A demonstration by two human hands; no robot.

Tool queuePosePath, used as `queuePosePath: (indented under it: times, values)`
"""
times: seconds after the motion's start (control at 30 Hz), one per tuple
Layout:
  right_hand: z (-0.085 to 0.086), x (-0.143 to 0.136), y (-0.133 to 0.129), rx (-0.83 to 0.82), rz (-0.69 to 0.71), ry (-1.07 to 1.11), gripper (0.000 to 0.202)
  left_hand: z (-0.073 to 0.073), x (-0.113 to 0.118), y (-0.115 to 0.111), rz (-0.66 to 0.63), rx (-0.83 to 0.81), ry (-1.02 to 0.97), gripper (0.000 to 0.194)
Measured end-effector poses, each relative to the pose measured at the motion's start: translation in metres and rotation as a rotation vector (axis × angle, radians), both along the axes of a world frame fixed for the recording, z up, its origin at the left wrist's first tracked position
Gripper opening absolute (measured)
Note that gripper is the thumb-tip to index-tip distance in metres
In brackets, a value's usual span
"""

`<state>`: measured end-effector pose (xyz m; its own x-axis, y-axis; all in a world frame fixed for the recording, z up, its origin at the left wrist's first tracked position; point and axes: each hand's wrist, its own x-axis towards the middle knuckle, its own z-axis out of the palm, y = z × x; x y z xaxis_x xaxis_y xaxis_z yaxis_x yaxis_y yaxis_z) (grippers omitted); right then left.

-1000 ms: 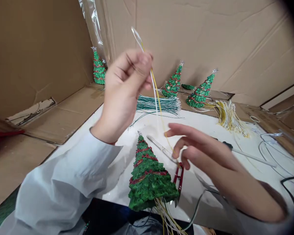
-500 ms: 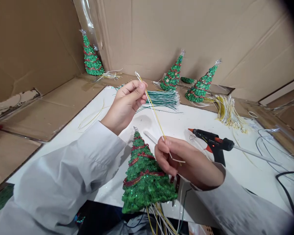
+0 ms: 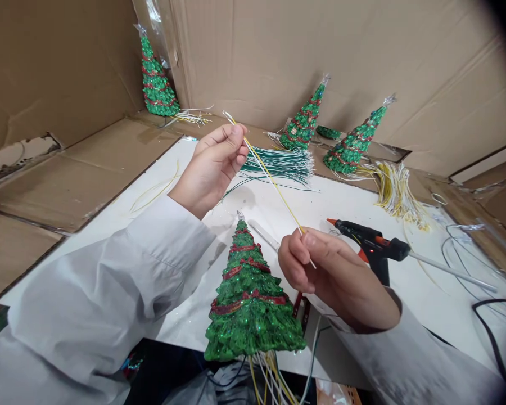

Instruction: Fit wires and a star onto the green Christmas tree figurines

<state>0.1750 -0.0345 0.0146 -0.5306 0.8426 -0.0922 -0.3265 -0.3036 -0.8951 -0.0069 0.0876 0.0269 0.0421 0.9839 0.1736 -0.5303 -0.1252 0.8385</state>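
Note:
Between my hands a pair of thin yellow and white wires (image 3: 274, 183) is stretched on a slant. My left hand (image 3: 219, 157) pinches its upper end, where a small pale tip pokes out past the fingers. Lower and to the right, my right hand (image 3: 333, 270) is closed on the other end, with short wire ends sticking out below the thumb. Under my hands a glittery green Christmas tree ornament (image 3: 253, 315) with red garlands lies at the table's near edge. Several white, yellow and green wires (image 3: 274, 374) hang from its base.
A black and orange glue gun (image 3: 369, 242) with a glue stick lies at right. Bundles of green wires (image 3: 278, 166) and yellow-white wires (image 3: 398, 191) lie farther back. Three more trees (image 3: 158, 84) stand along the cardboard wall (image 3: 303, 39). Red-handled pliers (image 3: 299, 306) show partly beside the near tree.
My right hand has slid down and right along the wires, so the stretch between my hands is longer and straighter. My left hand keeps its pinch. The view has shifted slightly.

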Motion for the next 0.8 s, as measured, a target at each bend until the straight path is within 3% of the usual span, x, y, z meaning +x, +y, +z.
queuePosePath:
  times: [0.13,0.27,0.4,0.5,0.57,0.63,0.8]
  values:
    - [0.000,0.003,0.003,-0.112,0.001,0.074,0.024,0.003,-0.003,0.001,0.005,0.017,0.012,0.023]
    - [-0.001,0.004,0.004,-0.119,-0.030,0.099,0.028,0.006,0.000,-0.004,-0.018,0.039,-0.012,0.034]
    - [-0.002,0.001,0.004,-0.103,-0.043,0.138,0.033,0.001,0.011,-0.019,-0.297,0.162,0.208,0.015]
    - [-0.006,0.000,0.006,-0.108,-0.037,0.123,0.032,-0.004,0.021,-0.034,-0.526,0.249,0.434,0.013]
    - [-0.009,-0.001,0.008,-0.108,-0.054,0.091,0.032,-0.006,0.026,-0.041,-0.601,0.259,0.507,0.012]
    - [-0.011,-0.002,0.010,-0.094,-0.081,0.061,0.034,-0.007,0.029,-0.045,-0.610,0.255,0.515,0.018]
    - [-0.011,-0.001,0.014,-0.133,-0.058,0.061,0.037,-0.009,0.031,-0.043,-0.461,0.207,0.463,0.031]
